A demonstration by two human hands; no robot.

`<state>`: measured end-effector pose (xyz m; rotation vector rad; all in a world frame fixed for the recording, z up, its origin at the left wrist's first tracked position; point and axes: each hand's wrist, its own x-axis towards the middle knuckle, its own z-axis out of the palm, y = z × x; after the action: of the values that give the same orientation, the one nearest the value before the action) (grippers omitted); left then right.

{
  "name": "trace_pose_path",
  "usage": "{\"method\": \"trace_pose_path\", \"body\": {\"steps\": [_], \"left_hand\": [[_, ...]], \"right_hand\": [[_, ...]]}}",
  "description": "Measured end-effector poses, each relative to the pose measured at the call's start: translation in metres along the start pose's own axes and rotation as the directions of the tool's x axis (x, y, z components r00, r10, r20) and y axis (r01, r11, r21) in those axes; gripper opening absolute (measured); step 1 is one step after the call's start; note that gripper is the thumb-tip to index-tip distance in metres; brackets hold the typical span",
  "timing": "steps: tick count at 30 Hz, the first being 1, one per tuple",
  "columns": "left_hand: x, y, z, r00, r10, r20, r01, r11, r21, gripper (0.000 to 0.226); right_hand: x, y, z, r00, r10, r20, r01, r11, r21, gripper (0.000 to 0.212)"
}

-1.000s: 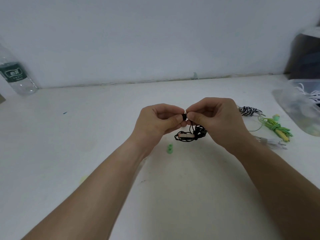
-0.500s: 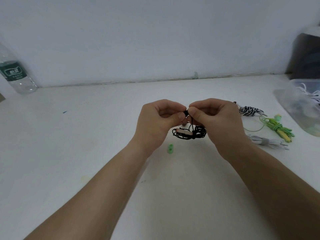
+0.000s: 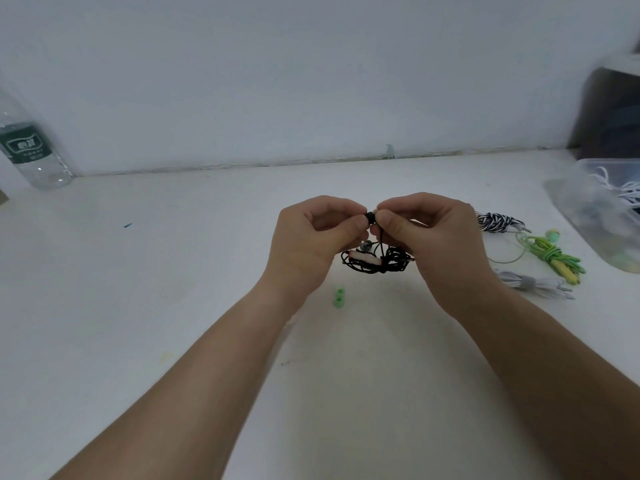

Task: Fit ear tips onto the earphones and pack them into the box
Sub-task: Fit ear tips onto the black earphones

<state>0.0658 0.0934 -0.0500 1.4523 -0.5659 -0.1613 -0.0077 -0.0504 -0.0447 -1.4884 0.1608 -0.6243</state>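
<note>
Earbud (image 3: pixel 371 217) pinched between left hand (image 3: pixel 308 245) and right hand (image 3: pixel 440 244)

1 set of black earphones (image 3: pixel 381 264), 2 green ear tips (image 3: pixel 338 301), 3 other sets on desk (image 3: pixel 173 271): striped earphones (image 3: pixel 495 221), green earphones (image 3: pixel 550 252), grey earphones (image 3: pixel 530 282), 1 clear box (image 3: pixel 588 188), 1 water bottle (image 3: pixel 31 150)

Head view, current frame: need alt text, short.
The left hand and right hand pinch a black earbud between them above a white table, its tangled black cable bunched below. Two green ear tips lie nearer the camera; three bundled earphones and a clear box sit right, a water bottle far left.
</note>
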Motion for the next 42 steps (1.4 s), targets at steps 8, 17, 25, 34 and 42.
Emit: {"method": "trace_pose_path", "body": {"steps": [8,17,25,34,42], "left_hand": [[0.0,0.001,-0.0014,0.997,-0.076,0.011,0.077,0.995,-0.064,0.01],[-0.0005,0.0011,-0.0021,1.0,-0.007,-0.017,0.008,0.998,0.068,0.012],[-0.003,0.0042,0.0006,0.986,0.163,0.024,-0.162,0.926,0.341,0.018],[-0.001,0.002,0.0008,1.0,0.015,-0.014,-0.014,0.999,0.039,0.011],[0.0014,0.0014,0.0002,0.999,0.052,0.001,-0.052,0.995,0.082,0.007]], "right_hand": [[0.0012,0.0017,-0.004,0.999,-0.007,0.033,0.008,1.0,-0.029,0.016],[0.0033,0.0008,-0.0063,0.996,-0.054,0.072,0.066,0.982,-0.176,0.019],[0.001,-0.0026,-0.0084,0.989,0.093,0.114,-0.094,0.996,-0.003,0.011],[-0.0008,-0.0049,-0.0063,0.997,-0.043,0.061,0.047,0.997,-0.064,0.016],[0.0002,-0.0033,-0.0057,0.996,-0.045,0.072,0.051,0.994,-0.091,0.019]]}}
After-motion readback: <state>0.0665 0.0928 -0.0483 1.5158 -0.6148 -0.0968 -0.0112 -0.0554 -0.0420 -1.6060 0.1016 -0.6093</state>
